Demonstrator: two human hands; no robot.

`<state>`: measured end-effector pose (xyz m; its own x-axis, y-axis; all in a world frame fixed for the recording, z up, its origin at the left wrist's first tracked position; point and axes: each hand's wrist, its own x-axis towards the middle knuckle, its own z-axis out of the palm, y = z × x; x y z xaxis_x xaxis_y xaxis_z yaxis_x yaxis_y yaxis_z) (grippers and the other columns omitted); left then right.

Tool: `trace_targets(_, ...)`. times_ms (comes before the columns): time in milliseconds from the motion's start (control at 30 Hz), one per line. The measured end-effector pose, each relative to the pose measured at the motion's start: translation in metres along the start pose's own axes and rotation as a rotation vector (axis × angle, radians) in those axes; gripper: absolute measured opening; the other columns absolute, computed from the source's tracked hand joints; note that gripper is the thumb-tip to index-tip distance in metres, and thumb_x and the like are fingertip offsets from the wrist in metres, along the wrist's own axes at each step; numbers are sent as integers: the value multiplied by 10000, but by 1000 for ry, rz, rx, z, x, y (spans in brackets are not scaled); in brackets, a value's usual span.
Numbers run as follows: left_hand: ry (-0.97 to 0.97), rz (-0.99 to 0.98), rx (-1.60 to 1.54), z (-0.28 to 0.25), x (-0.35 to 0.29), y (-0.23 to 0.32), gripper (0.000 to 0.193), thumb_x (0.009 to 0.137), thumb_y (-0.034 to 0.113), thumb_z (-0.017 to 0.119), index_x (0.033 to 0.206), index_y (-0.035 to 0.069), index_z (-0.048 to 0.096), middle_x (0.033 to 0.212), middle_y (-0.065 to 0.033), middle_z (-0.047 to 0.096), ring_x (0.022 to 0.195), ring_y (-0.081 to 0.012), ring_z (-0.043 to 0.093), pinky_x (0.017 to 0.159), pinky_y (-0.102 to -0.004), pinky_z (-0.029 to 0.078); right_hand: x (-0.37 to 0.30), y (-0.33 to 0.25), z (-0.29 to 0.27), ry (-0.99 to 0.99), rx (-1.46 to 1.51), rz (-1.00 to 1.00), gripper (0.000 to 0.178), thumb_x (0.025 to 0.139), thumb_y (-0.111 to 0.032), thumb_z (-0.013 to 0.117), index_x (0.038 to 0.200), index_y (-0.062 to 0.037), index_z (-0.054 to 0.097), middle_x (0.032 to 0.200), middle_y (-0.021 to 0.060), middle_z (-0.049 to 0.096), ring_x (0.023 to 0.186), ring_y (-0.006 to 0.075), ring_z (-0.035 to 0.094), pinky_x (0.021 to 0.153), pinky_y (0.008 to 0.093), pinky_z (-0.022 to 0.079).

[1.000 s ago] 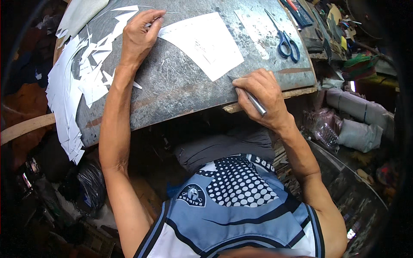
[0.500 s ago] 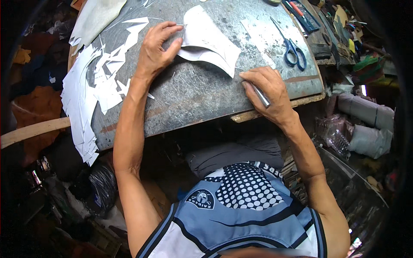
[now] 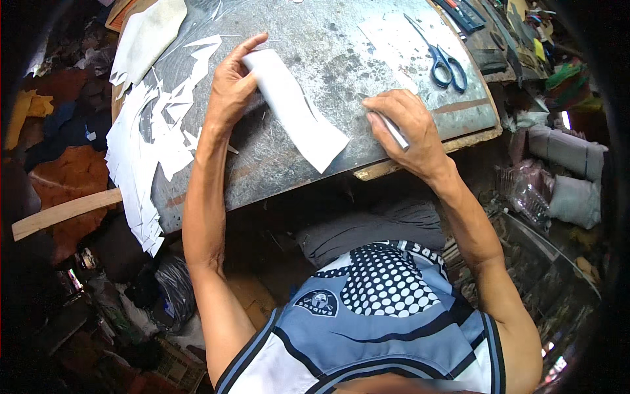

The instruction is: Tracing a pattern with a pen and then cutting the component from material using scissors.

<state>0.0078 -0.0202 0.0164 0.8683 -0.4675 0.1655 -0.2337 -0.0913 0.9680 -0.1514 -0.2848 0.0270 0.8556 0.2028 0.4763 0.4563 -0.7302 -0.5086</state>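
My left hand (image 3: 236, 85) is closed on the upper end of a curved piece of white paper (image 3: 292, 105), thumb on one side and fingers behind. The piece hangs tilted over the worn metal tabletop (image 3: 275, 164), its wide end toward the near edge. Over the table's near right part, my right hand (image 3: 407, 125) is wrapped round a slim silver-handled tool (image 3: 396, 134). A small dark tip shows past the fingers, but most of the tool is hidden. The right hand is apart from the paper. Blue-handled scissors (image 3: 443, 62) lie beyond it, to the right.
A pile of white paper offcuts (image 3: 147, 148) spreads over the table's left side and hangs off its edge. Behind it lies a pale sheet (image 3: 147, 36). A long white strip (image 3: 387, 49) rests near the scissors. Wrapped bundles (image 3: 567, 154) are stacked at the right, below table height.
My left hand has lifted the white paper and swung it round, its wide end now nearer me. The right hand still grips the silver-handled tool, a little higher in view.
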Motion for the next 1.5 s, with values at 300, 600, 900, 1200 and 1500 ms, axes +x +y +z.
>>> trace_targets(300, 194, -328, 338, -36, -60, 19, 411, 902, 45, 603, 1310, 2, 582, 884, -4, 661, 757, -70, 608, 638, -216, 492, 3, -1, -4, 101, 202, 193, 186, 892, -84, 623, 1056, 0, 639, 894, 119, 647, 775, 206, 637, 685, 337, 519)
trace_targets(600, 222, -421, 390, -56, -83, 29, 242, 936, 128, 624, 1124, -21, 653, 870, -39, 696, 721, -130, 636, 627, -272, 496, 2, -12, -3, 165, 319, 210, 147, 943, -82, 573, 1072, -35, 625, 850, 81, 629, 683, 108, 586, 566, 299, 500)
trace_targets(900, 220, -387, 185, -53, -80, 26, 224, 994, 165, 501, 1020, -6, 643, 860, -48, 663, 719, -125, 623, 626, -268, 505, -8, -108, 61, -183, 417, -635, 190, 820, -180, 591, 971, -64, 590, 874, 62, 553, 840, 222, 570, 726, 361, 446)
trace_targets(1200, 43, -678, 509, -52, -53, 49, 271, 884, 315, 669, 932, 48, 683, 667, 14, 597, 506, -50, 486, 462, -218, 353, 35, -77, 41, 107, 144, -227, 348, 820, -142, 647, 1154, -65, 587, 1066, 167, 627, 984, 291, 621, 782, 402, 464)
trace_targets(1500, 10, -655, 538, -45, -49, 47, 272, 861, 343, 690, 882, 72, 704, 661, 3, 606, 517, -57, 494, 473, -210, 333, 31, -2, -4, 194, 31, -134, 278, 958, -214, 598, 1173, -39, 619, 990, 170, 664, 903, 263, 658, 773, 396, 515)
